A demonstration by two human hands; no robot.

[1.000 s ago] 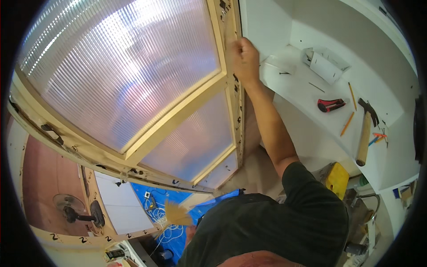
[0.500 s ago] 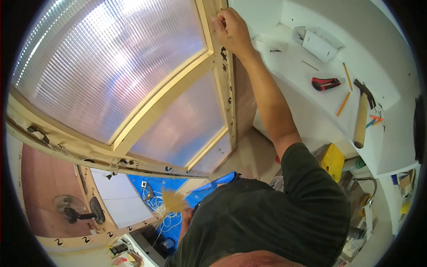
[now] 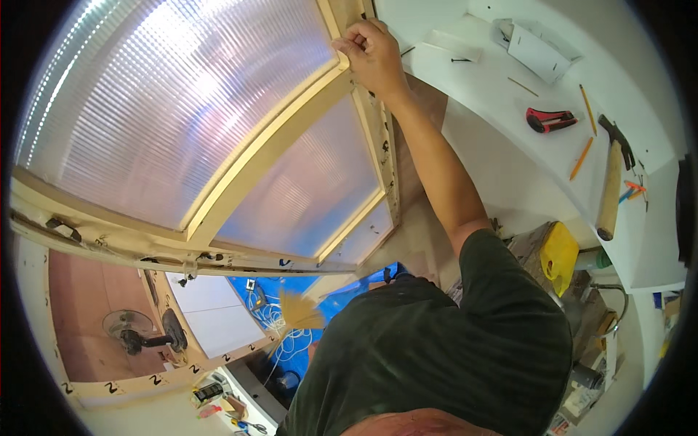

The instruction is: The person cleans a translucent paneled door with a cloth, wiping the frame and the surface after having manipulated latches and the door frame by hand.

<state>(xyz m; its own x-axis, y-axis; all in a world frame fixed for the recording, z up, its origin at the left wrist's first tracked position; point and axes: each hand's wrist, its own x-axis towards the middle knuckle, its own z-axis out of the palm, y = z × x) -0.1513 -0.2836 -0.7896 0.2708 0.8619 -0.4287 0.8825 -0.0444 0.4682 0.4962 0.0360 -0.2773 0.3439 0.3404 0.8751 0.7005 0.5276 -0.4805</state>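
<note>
My right hand is at the upper middle, against the stile of a wooden-framed panel glazed with ribbed clear sheet. Its fingers are bent and the thumb lies pressed in beside the glazing corner. Whatever may be between them is hidden. Low on the left, a brush with straw-coloured bristles points up beside my dark shirt. Only a sliver of my left hand shows at the brush's lower end, and my torso covers the rest.
A white shelf on the right carries a red-black utility knife, pencils, a claw hammer and a small white box. Below it hangs a yellow bag. A fan, blue sheeting and white cable lie lower left.
My right hand has shifted slightly down and left along the stile, its thumb now at the glazing corner. The view has moved a little, and less of my left hand shows.
</note>
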